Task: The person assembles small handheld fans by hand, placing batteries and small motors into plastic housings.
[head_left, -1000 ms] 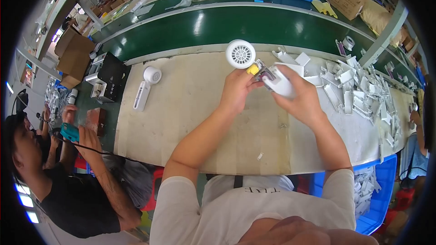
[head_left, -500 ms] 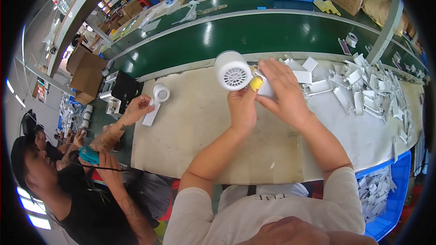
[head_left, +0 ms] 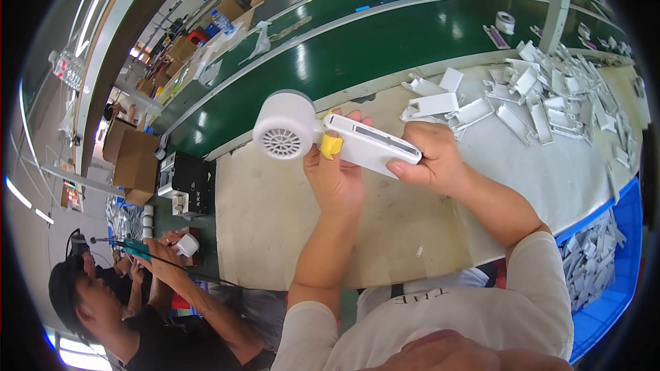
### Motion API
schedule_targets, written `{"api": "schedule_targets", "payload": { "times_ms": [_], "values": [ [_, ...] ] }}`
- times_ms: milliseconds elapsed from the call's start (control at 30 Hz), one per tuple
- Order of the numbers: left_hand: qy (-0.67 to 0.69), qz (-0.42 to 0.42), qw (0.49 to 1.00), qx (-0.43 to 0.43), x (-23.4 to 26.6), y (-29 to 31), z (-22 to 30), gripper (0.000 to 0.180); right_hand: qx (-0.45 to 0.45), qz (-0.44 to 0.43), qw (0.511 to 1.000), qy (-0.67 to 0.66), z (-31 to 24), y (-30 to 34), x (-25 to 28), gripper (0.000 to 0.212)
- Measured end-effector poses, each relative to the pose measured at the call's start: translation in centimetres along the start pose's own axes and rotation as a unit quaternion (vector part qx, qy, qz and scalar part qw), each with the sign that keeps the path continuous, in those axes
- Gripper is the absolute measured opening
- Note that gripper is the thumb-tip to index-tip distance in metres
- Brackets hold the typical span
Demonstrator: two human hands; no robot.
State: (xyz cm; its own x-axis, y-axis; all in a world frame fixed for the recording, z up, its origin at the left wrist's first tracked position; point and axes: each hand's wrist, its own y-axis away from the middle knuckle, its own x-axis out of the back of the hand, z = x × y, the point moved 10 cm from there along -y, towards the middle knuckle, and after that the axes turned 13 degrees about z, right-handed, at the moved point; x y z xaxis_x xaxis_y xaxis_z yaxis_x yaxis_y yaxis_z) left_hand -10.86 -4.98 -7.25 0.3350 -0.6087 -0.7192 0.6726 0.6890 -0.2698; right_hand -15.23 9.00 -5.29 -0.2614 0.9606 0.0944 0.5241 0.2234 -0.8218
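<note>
A white hair dryer (head_left: 283, 124) with a round grille and a long handle is held up over the table. At the joint between head and handle, my left hand (head_left: 337, 182) is closed on it, with a yellow wrap (head_left: 331, 145) on the thumb. My right hand (head_left: 434, 156) pinches the far end of the white handle (head_left: 368, 145), thumb below and fingers behind. A long dark slot runs along the handle's upper edge. Some of my left fingers are hidden behind the handle.
Many white plastic shells (head_left: 543, 93) lie piled at the right. A blue bin (head_left: 622, 261) of white parts stands at lower right. Left of me, a co-worker (head_left: 103, 295) holds a teal power screwdriver (head_left: 137, 248) and a white piece. A green conveyor (head_left: 302, 62) runs behind the table.
The hair dryer has moved left and turned so its handle's slotted edge shows. My right hand has slid to the handle's end. The co-worker's white unit has left the table.
</note>
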Motion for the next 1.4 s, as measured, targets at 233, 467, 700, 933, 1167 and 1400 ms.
{"api": "schedule_targets", "payload": {
  "times_ms": [233,467,700,933,1167,1400],
  "values": [
    [-0.232,-0.022,0.971,0.053,3.9,-3.1,-4.7,0.025,-0.142,-0.14,0.968,0.152,8.3,3.2,-1.6,0.036],
    [-0.897,-0.055,0.42,-0.124,17.7,-7.6,5.6,0.028,-0.007,-0.123,0.808,0.576,21.6,-5.0,11.1,0.017],
    [-0.98,0.014,0.192,-0.045,29.1,-9.9,13.0,0.021,-0.323,-0.101,0.625,0.704,36.0,-4.7,24.2,0.046],
    [-0.867,-0.062,0.399,-0.293,15.1,-7.1,8.4,0.045,-0.432,-0.004,0.761,0.484,37.6,-6.2,23.3,0.047],
    [-0.315,-0.108,0.917,0.222,7.0,-3.7,-6.5,0.034,-0.395,0.07,0.915,0.034,22.9,-5.9,10.5,0.066],
    [-0.081,-0.031,0.969,0.232,0.6,-1.0,-9.8,0.038,-0.241,-0.089,0.966,-0.002,6.7,0.3,-0.1,0.078]
  ]
}}
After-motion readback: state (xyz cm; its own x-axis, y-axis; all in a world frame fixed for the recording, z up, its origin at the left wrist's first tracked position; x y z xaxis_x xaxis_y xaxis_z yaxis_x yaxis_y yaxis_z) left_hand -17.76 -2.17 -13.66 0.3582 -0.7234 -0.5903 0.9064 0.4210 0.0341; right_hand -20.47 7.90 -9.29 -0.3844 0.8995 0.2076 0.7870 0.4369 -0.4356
